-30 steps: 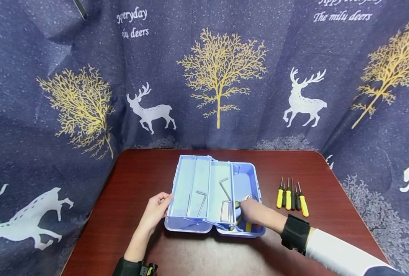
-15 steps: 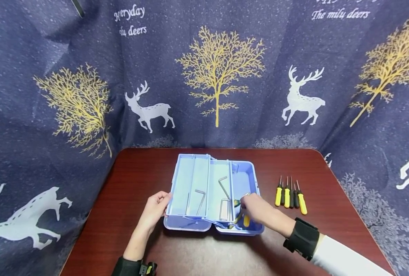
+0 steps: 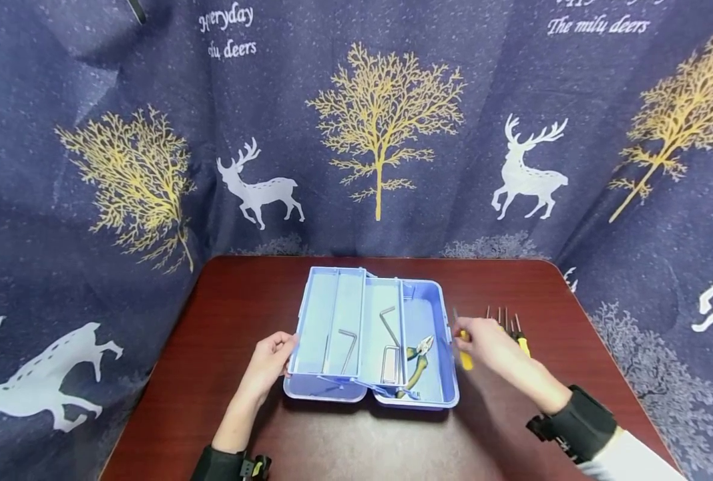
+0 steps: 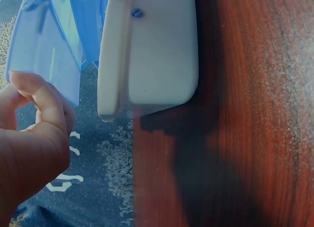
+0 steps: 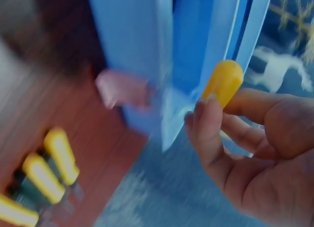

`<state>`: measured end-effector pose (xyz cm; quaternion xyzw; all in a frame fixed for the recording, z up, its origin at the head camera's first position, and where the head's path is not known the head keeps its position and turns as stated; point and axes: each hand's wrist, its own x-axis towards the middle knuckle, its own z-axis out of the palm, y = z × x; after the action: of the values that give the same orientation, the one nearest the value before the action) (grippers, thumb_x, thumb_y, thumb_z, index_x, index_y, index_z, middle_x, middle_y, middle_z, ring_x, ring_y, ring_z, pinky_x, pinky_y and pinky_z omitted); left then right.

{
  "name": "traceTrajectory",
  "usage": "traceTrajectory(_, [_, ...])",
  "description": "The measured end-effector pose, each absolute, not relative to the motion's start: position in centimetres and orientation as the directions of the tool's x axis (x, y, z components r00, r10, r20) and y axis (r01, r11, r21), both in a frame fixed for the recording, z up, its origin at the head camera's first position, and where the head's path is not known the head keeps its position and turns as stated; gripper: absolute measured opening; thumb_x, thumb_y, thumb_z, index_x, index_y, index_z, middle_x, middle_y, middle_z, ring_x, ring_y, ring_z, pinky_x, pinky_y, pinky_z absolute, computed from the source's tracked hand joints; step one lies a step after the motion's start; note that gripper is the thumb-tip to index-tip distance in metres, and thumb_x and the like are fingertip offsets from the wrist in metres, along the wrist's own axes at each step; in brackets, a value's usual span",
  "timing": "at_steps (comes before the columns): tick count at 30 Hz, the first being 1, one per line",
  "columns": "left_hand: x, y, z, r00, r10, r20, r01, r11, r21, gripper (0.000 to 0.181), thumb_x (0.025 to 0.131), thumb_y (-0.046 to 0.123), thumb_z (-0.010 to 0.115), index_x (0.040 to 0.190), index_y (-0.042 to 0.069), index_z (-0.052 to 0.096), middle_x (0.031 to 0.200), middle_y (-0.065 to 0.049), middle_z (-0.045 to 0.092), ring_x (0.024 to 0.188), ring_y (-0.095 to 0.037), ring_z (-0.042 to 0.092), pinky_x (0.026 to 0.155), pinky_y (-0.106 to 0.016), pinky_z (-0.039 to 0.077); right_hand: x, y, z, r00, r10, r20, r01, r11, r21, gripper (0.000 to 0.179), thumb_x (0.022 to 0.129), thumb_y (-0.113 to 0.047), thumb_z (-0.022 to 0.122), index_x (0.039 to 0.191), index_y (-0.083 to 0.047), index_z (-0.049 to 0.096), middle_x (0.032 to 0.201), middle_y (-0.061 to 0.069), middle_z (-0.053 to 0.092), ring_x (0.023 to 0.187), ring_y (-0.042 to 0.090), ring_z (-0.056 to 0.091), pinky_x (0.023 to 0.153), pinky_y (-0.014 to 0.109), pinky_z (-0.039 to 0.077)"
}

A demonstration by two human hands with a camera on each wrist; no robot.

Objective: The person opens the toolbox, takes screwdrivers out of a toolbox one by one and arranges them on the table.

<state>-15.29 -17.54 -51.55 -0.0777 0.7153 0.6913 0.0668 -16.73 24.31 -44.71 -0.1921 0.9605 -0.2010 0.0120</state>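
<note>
A blue toolbox (image 3: pixel 421 314) stands spread apart on the table, its trays (image 3: pixel 350 294) fanned out to the left. My left hand (image 3: pixel 269 364) pinches the outer edge of the leftmost tray between thumb and fingers. Just outside the box's right wall, my right hand (image 3: pixel 491 344) holds a screwdriver (image 5: pixel 223 84) by its yellow handle, shaft tilted up and away. Pliers (image 3: pixel 419 367) with dark green and yellow handles lie in the deep right compartment. Bent hex keys (image 3: pixel 349 349) and a bent metal rod piece (image 3: pixel 390 364) rest in the trays.
To the right on the reddish-brown table (image 3: pixel 254 294), several screwdrivers (image 3: pixel 523 344) with yellow or black handles lie in a row, partly hidden behind my right hand. A dark curtain (image 3: pixel 428 200) with deer and trees hangs behind the table's far edge.
My right hand has come out of the right compartment and moved right over the box wall, with the yellow-handled screwdriver in it. The pliers now show fully. My left hand stays at the tray.
</note>
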Motion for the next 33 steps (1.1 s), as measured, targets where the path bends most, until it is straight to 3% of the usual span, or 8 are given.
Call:
traceTrajectory(10, [-15.5, -17.7, -51.4, -0.979, -0.013, -0.202, -0.203, 0.038, 0.979, 0.023, 0.105, 0.012, 0.060, 0.096, -0.009, 0.061, 0.063, -0.001, 0.056, 0.051, -0.008, 0.048, 0.048, -0.021, 0.044, -18.2, 33.3, -46.1, -0.990, -0.134, -0.043, -0.106, 0.912, -0.397, 0.013, 0.089, -0.004, 0.066, 0.101, -0.002, 0.063, 0.071, 0.003, 0.055, 0.062, 0.019, 0.050, 0.055, 0.035, 0.041])
traceTrajectory(19, [-15.6, -17.6, -51.6, -0.977, -0.009, -0.214, -0.214, 0.022, 0.977, 0.022, 0.105, 0.012, 0.059, 0.096, -0.008, 0.061, 0.063, 0.000, 0.057, 0.050, -0.008, 0.048, 0.048, -0.020, 0.044, -18.8, 39.0, -50.0, -0.992, 0.043, -0.122, 0.086, 0.925, -0.369, 0.016, 0.090, -0.009, 0.063, 0.100, 0.000, 0.054, 0.083, 0.018, 0.064, 0.074, 0.035, 0.060, 0.065, 0.051, 0.050])
traceTrajectory(25, [-15.5, -17.5, -51.7, -0.977, -0.002, -0.213, -0.213, 0.022, 0.977, 0.021, 0.105, 0.012, 0.060, 0.095, -0.007, 0.061, 0.063, -0.001, 0.057, 0.050, -0.008, 0.047, 0.048, -0.020, 0.043, -18.5, 40.8, -52.3, -0.983, 0.047, -0.175, 0.110, 0.923, -0.370, 0.015, 0.090, -0.008, 0.062, 0.096, 0.002, 0.053, 0.079, 0.018, 0.061, 0.072, 0.032, 0.059, 0.062, 0.044, 0.048])
traceTrajectory(33, [-15.6, -17.5, -51.7, -0.981, -0.012, -0.195, -0.195, 0.031, 0.980, 0.023, 0.106, 0.012, 0.059, 0.095, -0.008, 0.061, 0.062, 0.001, 0.056, 0.050, -0.007, 0.047, 0.047, -0.020, 0.043, -18.8, 40.5, -53.0, -0.993, 0.013, -0.113, 0.054, 0.930, -0.363, 0.009, 0.086, -0.007, 0.060, 0.089, 0.000, 0.056, 0.076, 0.014, 0.060, 0.069, 0.029, 0.057, 0.062, 0.043, 0.047])
